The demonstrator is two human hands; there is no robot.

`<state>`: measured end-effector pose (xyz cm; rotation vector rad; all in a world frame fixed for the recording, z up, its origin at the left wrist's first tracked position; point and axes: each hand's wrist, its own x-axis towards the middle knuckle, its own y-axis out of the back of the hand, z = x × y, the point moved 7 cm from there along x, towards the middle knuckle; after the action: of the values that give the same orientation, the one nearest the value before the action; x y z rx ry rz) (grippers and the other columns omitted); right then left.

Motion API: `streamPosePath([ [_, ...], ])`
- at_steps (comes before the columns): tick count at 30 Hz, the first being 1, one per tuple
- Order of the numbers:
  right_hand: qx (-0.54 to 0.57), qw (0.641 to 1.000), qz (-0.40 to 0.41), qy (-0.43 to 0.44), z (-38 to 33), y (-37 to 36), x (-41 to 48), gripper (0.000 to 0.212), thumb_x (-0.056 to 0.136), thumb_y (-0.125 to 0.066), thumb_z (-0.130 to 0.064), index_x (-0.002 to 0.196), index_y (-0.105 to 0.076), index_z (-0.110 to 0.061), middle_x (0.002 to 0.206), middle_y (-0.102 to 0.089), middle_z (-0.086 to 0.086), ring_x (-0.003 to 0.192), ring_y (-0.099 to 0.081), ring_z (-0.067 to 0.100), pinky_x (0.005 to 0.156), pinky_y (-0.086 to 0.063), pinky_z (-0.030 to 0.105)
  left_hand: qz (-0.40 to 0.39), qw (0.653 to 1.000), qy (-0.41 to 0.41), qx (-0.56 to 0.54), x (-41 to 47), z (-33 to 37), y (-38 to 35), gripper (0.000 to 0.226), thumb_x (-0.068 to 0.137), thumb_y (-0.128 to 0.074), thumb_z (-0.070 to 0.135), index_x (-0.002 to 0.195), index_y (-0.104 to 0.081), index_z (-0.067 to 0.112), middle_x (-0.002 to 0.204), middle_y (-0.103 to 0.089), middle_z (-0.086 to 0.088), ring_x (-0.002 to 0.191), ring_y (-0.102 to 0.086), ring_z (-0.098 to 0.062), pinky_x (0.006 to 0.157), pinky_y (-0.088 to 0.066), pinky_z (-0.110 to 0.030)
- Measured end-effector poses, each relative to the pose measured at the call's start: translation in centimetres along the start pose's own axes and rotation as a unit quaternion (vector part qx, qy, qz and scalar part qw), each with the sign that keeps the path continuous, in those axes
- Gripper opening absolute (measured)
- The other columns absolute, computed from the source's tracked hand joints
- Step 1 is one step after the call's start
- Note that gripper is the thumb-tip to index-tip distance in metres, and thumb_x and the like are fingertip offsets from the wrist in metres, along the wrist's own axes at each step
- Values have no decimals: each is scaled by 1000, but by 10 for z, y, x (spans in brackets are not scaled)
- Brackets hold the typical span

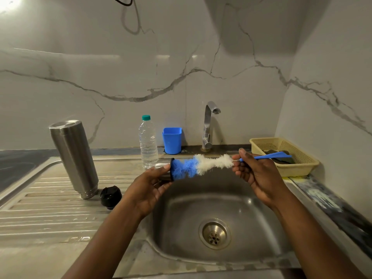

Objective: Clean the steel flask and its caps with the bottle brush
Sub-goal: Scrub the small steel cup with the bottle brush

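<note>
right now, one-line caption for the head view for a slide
Over the sink, the left hand holds a steel cap; the right hand holds the bottle brush, blue tip inside it.

steel cap [165, 176] over sink [181, 218]: mostly hidden by left hand [150, 186] | bottle brush [201, 165] tip hidden in cap, handle partly inside right hand [256, 174] | basket [298, 171] right of sink: dark contents unclear

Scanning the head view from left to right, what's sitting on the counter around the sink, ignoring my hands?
steel flask → black cap → water bottle → blue cup → tap → yellow basket
</note>
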<state>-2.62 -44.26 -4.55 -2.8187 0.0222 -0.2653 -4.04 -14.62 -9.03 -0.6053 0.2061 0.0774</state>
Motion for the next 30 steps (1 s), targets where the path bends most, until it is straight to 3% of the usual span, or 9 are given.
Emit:
streamPosePath([
  [8, -27, 999, -15, -43, 14, -10, -1, 34, 96, -68, -32, 104, -76, 1, 83, -74, 16, 69, -71, 16, 61, -59, 21, -5, 1000, 4, 3, 1, 1, 1, 51, 77, -81, 16, 124, -66, 3, 113, -71, -18, 102, -72, -28, 80, -67, -35],
  [14, -80, 994, 39, -56, 14, 3, 1, 52, 96, -67, -47, 93, -76, 4, 75, -74, 18, 58, -68, 17, 53, -56, 22, -19, 1000, -4, 2, -1, 1, -4, 40, 78, -79, 17, 115, -67, 5, 107, -72, -17, 100, -71, -27, 79, -67, -34],
  [18, -73, 996, -3, -57, 14, 0, -1, 40, 95, -71, -35, 95, -76, 5, 77, -73, 16, 60, -68, 16, 54, -56, 20, 9, 1000, -16, -6, 0, 5, 3, 45, 73, -82, 24, 113, -71, 7, 105, -71, -16, 108, -69, -29, 91, -60, -39],
  [22, -41, 995, -89, -32, 2, -5, -5, 19, 88, -73, -12, 102, -79, 0, 94, -76, 21, 77, -73, 20, 69, -61, 23, 27, 999, -28, -33, 0, 9, 7, 43, 84, -80, 35, 117, -69, 9, 105, -70, -16, 99, -72, -26, 77, -68, -36],
  [26, -34, 993, -107, -25, -4, -4, -8, 21, 82, -73, -4, 101, -81, -4, 99, -76, 23, 85, -74, 23, 75, -62, 26, 50, 998, -28, -22, -2, 9, 8, 37, 89, -77, 41, 113, -67, 14, 105, -70, -14, 96, -72, -23, 77, -66, -31],
  [30, -31, 994, -103, -25, 3, -8, -6, 24, 86, -71, -4, 109, -78, -2, 102, -76, 23, 87, -74, 23, 77, -63, 26, 46, 999, -14, -5, 0, 5, 5, 47, 79, -82, 43, 113, -69, 14, 105, -67, -13, 101, -68, -24, 87, -62, -35],
])
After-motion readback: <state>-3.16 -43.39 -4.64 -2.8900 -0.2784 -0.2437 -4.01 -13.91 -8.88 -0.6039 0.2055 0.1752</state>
